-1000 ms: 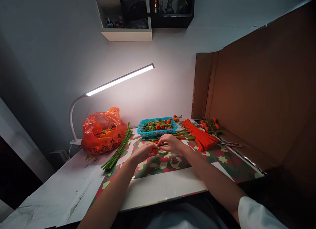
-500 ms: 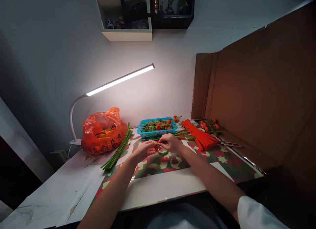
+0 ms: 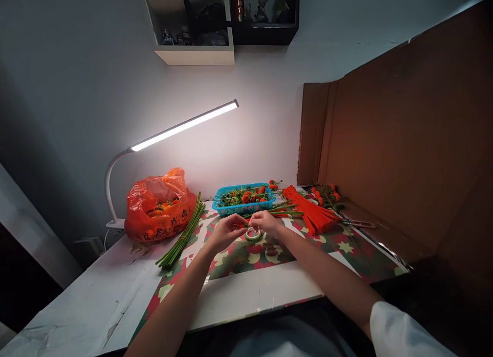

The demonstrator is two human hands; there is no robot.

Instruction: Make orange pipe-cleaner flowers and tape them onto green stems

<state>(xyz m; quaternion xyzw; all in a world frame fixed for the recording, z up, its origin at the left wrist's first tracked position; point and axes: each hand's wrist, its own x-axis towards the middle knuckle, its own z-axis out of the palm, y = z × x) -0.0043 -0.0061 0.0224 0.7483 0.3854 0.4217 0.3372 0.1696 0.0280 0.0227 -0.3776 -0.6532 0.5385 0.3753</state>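
Note:
My left hand (image 3: 227, 232) is curled, thumb and fingers pinching a small orange-red flower (image 3: 243, 225) that is mostly hidden behind the fingers. My right hand (image 3: 266, 223) meets it at the fingertips; its fingers are pressed together at the flower's green part, and what exactly they pinch is too small to make out. Just below the fingertips lies a roll of pale green tape (image 3: 253, 235) on the patterned sheet. Behind my right hand, several loose green stems (image 3: 287, 212) lie on the table.
A blue basket (image 3: 241, 209) holds orange-red flowers. To its right lie red strips (image 3: 314, 213), more flowers (image 3: 325, 193) and a pink-handled tool (image 3: 362, 224). On the left are an orange plastic bag (image 3: 159, 213), bundled green stems (image 3: 184, 236) and a lit lamp (image 3: 185, 126). Cardboard (image 3: 393, 141) stands right.
My left hand has turned and closed more over the flower, hiding most of it. The tape roll shows more fully below my fingers. The view has shifted slightly.

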